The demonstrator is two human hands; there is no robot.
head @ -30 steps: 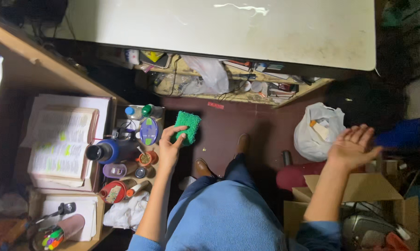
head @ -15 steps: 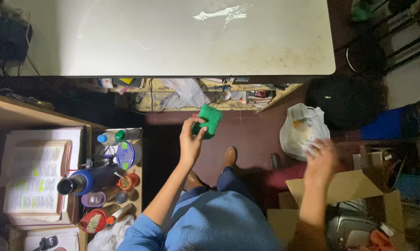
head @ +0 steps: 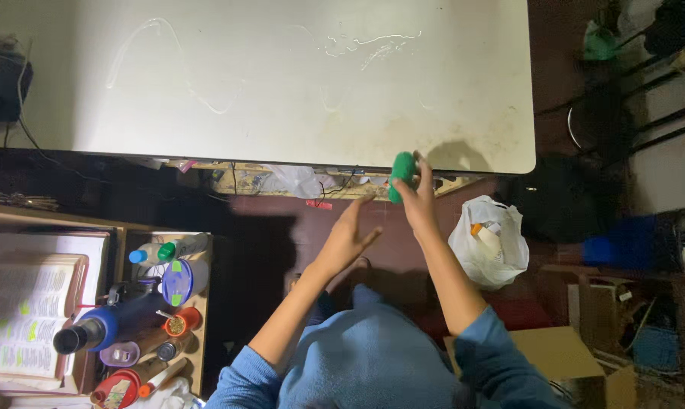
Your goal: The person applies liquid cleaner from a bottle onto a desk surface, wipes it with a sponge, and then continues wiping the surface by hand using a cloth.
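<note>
A green sponge is gripped in my right hand, just under the near edge of a large white table. Thin wet streaks curve across the tabletop. My left hand hovers beside and slightly below the right one, fingers spread, holding nothing. Both blue sleeves reach up from the bottom of the view.
A white plastic bag with small items sits on the floor at the right, a cardboard box below it. At the left are an open book, a dark blue flask and several small bottles and jars. Clutter and cables lie under the table.
The green sponge went from my left hand to my right hand. Both hands moved toward the table's near edge, and the view shifted so more of the tabletop shows.
</note>
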